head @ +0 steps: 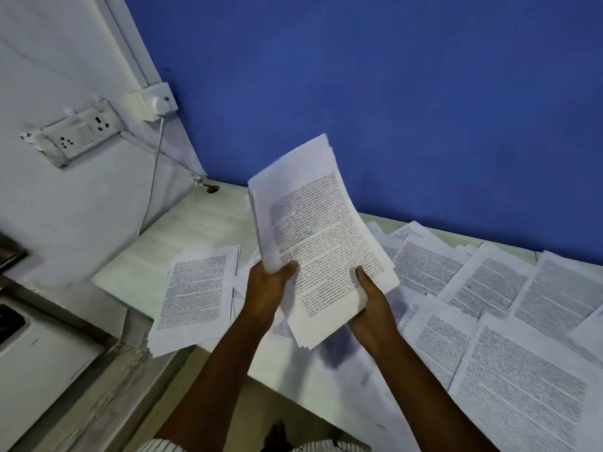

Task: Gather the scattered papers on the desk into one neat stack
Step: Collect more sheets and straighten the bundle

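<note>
I hold a thick bundle of printed papers (321,236) upright above the pale desk (195,223). My left hand (267,288) grips its lower left edge, thumb on the front sheet. My right hand (372,301) grips the lower right corner, thumb pressed on the text. The sheets in the bundle are fanned and uneven. A smaller pile of printed pages (195,291) lies on the desk to the left of my hands. Several loose printed sheets (489,305) lie overlapping across the right side of the desk.
A blue wall (391,93) backs the desk. On the white side wall at left sit a socket plate (81,135) and a small white box with a cable (153,102) running down to the desk. A white appliance (39,360) stands at lower left.
</note>
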`<state>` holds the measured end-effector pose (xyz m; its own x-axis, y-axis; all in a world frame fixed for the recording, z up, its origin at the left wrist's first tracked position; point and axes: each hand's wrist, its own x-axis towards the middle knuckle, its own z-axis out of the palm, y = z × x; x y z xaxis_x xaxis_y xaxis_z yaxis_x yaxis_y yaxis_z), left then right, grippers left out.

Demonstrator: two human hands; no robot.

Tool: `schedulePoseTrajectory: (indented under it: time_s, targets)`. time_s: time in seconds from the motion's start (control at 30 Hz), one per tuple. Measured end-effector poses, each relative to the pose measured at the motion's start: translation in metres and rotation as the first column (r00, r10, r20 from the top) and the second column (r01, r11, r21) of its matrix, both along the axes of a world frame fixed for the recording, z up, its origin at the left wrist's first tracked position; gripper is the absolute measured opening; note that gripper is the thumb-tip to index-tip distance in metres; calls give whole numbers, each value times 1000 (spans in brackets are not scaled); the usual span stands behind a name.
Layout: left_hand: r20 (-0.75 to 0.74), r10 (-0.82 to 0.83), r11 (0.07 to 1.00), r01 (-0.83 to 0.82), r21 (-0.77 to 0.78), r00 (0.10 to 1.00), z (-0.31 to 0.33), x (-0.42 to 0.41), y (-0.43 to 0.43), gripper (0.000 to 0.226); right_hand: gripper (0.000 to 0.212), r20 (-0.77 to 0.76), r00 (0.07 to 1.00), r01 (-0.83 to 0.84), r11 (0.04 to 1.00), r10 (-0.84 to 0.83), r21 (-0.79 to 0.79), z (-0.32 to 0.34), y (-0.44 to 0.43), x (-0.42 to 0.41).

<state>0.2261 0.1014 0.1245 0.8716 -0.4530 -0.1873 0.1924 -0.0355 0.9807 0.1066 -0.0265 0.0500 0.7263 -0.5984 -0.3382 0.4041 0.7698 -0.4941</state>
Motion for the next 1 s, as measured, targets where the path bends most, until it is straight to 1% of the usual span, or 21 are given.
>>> schedulePoseTrajectory:
  time_s: [0.07, 0.13, 0.2, 0.23, 0.27, 0.37, 0.43, 0.47, 0.5, 0.57, 0.63, 0.7, 0.77, 0.83, 0.87, 0.93, 1.0]
  targets:
    - [33, -7, 1000, 6, 23, 999, 6, 12, 9, 32, 62, -111, 994, -25, 995, 14, -93, -7, -7, -4]
    - [80, -43, 996, 36, 87, 996, 15, 28, 21, 25, 50, -290, 957, -93, 973, 28, -212, -9, -17, -11]
    - [100, -138, 984, 124, 128, 985, 24, 44, 35, 22, 49, -442, 896, -195, 925, 32, -327, -5, -23, -14]
    - [95, -187, 975, 172, 141, 978, 27, 52, 43, 23, 51, -465, 884, -234, 900, 40, -368, 0, -21, -11]
    - [75, -235, 965, 222, 142, 969, 28, 59, 50, 25, 51, -454, 890, -260, 877, 54, -405, 6, -19, -6]
    - [-39, -294, 954, 296, 40, 955, 20, 73, 63, 33, 44, -380, 914, -328, 807, 141, -491, 29, 2, 15]
    - [-155, -291, 957, 285, -57, 944, 10, 78, 68, 34, 39, -382, 906, -368, 790, 185, -490, 37, 22, 35]
    - [-202, -287, 958, 276, -81, 936, 3, 82, 70, 33, 35, -402, 895, -389, 778, 192, -494, 37, 32, 45]
    - [-244, -286, 958, 274, -85, 926, -3, 85, 72, 30, 33, -434, 880, -411, 766, 193, -494, 35, 40, 54]
    - [-283, -290, 957, 283, -66, 914, -18, 95, 80, 27, 34, -498, 845, -453, 760, 198, -466, 25, 52, 68]
    - [-307, -252, 967, 249, -50, 918, -34, 115, 96, 30, 36, -563, 802, -489, 763, 202, -423, 11, 63, 83]
    - [-329, -193, 979, 203, -5, 924, -47, 139, 120, 33, 33, -630, 744, -554, 733, 222, -395, -3, 78, 103]
    - [-330, -139, 983, 172, 71, 934, -56, 156, 141, 33, 25, -705, 665, -647, 662, 247, -379, -15, 95, 119]
    - [-323, -37, 987, 86, 139, 946, -75, 183, 171, 34, 25, -783, 563, -752, 557, 265, -353, -28, 126, 145]
    - [-318, 18, 984, 40, 174, 948, -84, 197, 183, 35, 27, -803, 529, -790, 504, 275, -348, -33, 140, 157]
    - [-292, 90, 976, -27, 214, 952, -97, 222, 200, 37, 29, -808, 516, -819, 440, 285, -368, -37, 161, 178]
    - [-268, 106, 977, -49, 210, 957, -98, 243, 211, 33, 23, -815, 528, -823, 382, 238, -421, -33, 175, 205]
